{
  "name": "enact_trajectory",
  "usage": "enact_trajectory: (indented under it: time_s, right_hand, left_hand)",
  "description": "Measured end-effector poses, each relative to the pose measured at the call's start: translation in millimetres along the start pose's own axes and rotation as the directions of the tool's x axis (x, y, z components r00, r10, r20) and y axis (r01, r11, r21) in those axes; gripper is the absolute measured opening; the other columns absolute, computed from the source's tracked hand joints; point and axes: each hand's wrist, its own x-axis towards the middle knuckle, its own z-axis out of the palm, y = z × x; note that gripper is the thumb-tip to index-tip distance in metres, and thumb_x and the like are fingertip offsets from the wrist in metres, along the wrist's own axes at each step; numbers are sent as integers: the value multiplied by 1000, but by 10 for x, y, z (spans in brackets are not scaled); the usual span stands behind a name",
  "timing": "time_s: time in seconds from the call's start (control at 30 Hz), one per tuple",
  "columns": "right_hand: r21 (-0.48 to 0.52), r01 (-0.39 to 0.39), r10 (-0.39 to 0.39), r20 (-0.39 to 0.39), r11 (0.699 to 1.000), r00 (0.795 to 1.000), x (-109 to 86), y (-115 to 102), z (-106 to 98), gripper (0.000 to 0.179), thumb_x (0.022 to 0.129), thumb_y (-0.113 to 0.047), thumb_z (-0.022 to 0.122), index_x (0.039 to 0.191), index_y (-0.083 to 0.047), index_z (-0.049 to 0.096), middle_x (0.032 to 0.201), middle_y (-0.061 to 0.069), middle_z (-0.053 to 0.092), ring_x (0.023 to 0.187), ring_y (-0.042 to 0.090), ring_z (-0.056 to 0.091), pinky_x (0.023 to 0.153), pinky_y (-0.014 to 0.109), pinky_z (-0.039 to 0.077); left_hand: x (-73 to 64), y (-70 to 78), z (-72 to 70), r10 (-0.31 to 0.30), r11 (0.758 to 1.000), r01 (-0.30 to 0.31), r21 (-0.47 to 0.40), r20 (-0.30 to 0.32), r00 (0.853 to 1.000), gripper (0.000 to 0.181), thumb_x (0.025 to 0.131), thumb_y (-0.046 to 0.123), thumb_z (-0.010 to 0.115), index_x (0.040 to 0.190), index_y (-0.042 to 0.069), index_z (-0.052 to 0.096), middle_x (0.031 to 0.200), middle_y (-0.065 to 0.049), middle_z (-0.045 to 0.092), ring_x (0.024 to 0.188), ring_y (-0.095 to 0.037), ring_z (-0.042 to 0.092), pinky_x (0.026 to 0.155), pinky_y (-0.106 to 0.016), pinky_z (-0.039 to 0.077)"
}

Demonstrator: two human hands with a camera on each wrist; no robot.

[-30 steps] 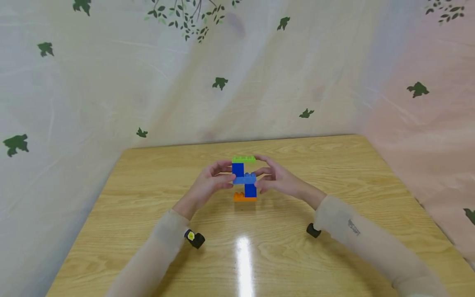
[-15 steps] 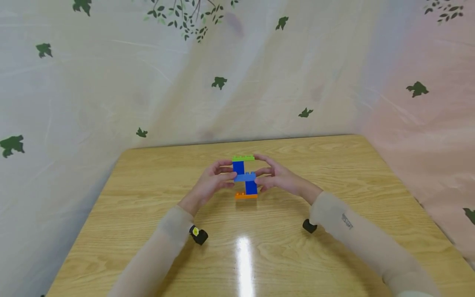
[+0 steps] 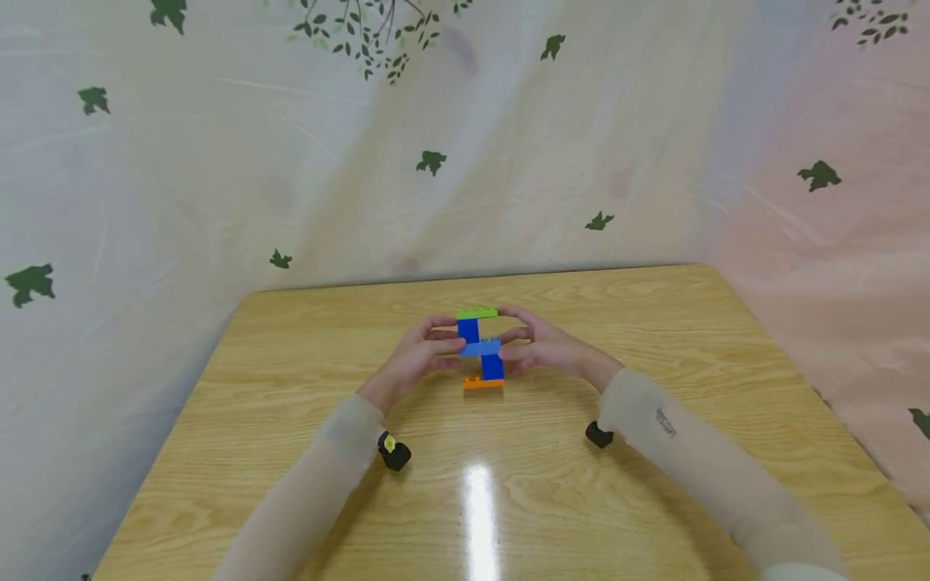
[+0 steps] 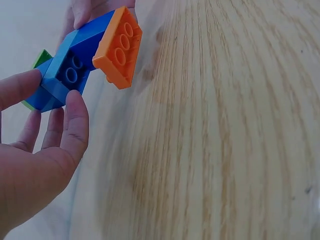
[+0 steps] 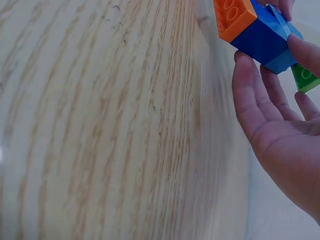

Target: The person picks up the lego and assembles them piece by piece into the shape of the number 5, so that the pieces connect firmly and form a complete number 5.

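A zigzag stack of toy building bricks is held up over the table between my two hands. A lime-green brick (image 3: 477, 313) forms its top. Below it come a dark blue brick (image 3: 468, 330), a lighter blue brick (image 3: 479, 348), a second dark blue brick (image 3: 492, 367) and an orange brick (image 3: 483, 384) at the bottom. My left hand (image 3: 414, 355) pinches the stack's left side, thumb on the lighter blue brick. From the right, my right hand (image 3: 545, 347) grips it, with one fingertip up at the green brick. Hollow undersides of the orange brick (image 4: 120, 47) show in the left wrist view.
The wooden table (image 3: 327, 339) has a bright light streak near its front. Behind it hangs a pale cloth (image 3: 508, 161) with leaf prints. Black wrist cameras (image 3: 395, 452) hang under both sleeves.
Both wrists and forearms have drawn slightly inward and forward. The brick stack has tipped a little and its lower end sits slightly higher; both hands keep their hold.
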Motion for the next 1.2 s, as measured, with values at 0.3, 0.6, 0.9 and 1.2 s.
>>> enact_trajectory:
  time_s: [0.3,0.6,0.9,1.2]
  right_hand:
    - [-8,-7,7,-6,1000,1000,63,29,-27,81,98,-14,69,161,-26,19,147,22,46,117,37,62,92,50,56]
    - [8,-37,37,9,999,999,141,80,-77,84,98,-14,69,162,-21,16,150,25,43,116,34,64,90,48,57]
    - [25,-65,65,-15,998,998,176,154,-195,81,98,-13,69,161,-15,18,147,25,44,106,33,67,88,45,58]
    - [40,-89,90,-34,995,995,340,208,-230,73,98,-9,68,158,-9,27,142,26,50,105,32,68,88,44,58]
  left_hand:
    - [84,-74,-30,-12,1000,11,-17,-16,1000,49,97,5,68,141,4,46,133,-19,55,104,-27,64,97,-45,54]
    - [146,-98,-29,-25,1000,25,-10,-56,998,47,96,5,69,138,3,49,127,-17,59,97,-23,66,91,-42,57]
    - [297,-160,38,-45,996,49,70,-63,997,46,98,11,68,140,6,50,131,-18,59,102,-24,65,85,-36,57]
    - [362,-205,-10,-57,981,71,178,-83,995,51,100,16,67,145,6,46,138,-20,56,113,-30,63,94,-38,55]
